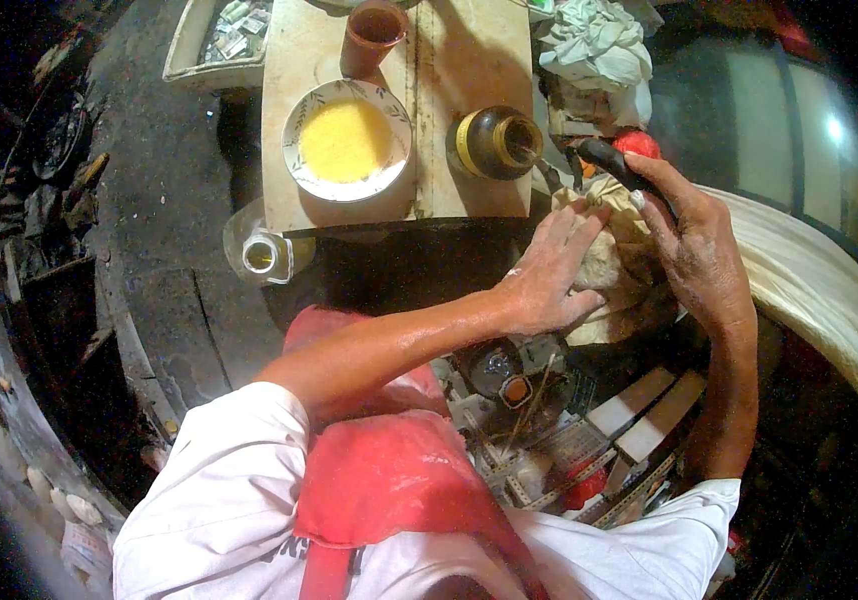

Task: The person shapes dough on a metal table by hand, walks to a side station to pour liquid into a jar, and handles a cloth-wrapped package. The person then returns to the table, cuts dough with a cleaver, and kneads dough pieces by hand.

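Observation:
My right hand (694, 235) grips a tool by its thick black handle (614, 165). I cannot make out its working end. Beneath my hands is a beige cloth sack (634, 290), gathered into a knot near its top. My left hand (554, 270) lies on the sack's left side with fingers stretched out, their tips by the knot. Left of the sack, near the table's right edge, stands a dark brown jar (509, 143) with a yellow band and an uncovered mouth.
On the wooden table (449, 60) are a patterned plate (301, 165) of yellow grains or powder and a reddish-brown cup (374, 40). A clear bottle (284, 258) stands below the table's left corner. Crumpled white bags (597, 45) are at the back right. Boxes and a rack (639, 400) fill the lower right.

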Available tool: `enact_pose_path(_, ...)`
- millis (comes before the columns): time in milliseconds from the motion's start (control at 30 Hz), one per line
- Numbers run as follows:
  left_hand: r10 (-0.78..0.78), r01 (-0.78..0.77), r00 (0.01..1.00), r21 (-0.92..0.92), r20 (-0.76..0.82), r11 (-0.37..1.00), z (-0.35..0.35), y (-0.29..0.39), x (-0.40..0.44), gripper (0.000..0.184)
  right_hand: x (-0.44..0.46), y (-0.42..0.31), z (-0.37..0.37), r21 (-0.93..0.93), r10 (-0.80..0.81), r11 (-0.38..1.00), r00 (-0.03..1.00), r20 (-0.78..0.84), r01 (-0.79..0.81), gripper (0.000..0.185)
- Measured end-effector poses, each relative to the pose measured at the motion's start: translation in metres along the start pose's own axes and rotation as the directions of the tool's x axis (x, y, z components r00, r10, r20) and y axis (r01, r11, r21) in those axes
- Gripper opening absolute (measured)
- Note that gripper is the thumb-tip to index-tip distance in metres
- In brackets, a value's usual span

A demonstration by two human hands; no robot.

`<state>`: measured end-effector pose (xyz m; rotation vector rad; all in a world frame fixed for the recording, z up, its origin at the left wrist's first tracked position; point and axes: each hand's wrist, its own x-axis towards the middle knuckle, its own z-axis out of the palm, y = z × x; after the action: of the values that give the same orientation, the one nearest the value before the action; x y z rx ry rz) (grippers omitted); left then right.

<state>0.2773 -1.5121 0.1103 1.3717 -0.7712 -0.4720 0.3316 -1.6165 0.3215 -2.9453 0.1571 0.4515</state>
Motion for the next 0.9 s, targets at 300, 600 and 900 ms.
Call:
enact_pose_path(300, -0.01, 0.01, 1.0, 0.019, 0.003, 1.0, 0.002, -0.002, 0.001, 0.099, 0.001, 0.0, -0.001, 0.033, 0.037, 0.999, 0.999, 0.009, -0.037, 0.032)
enact_pose_path(600, 0.018, -0.018, 1.0, 0.027, 0.007, 0.999, 0.0, -0.004, 0.006, 0.099, -0.018, 0.022, 0.009, 0.129, 0.125, 0.984, 0.991, -0.042, -0.118, 0.037)
enact_pose_path(900, 0.021, -0.106, 0.968, 0.328, 0.251, 0.939, 0.01, -0.009, -0.012, 0.093, -0.136, 0.11, 0.104, 0.562, 0.517, 0.719, 0.855, -0.036, -0.41, 0.037)
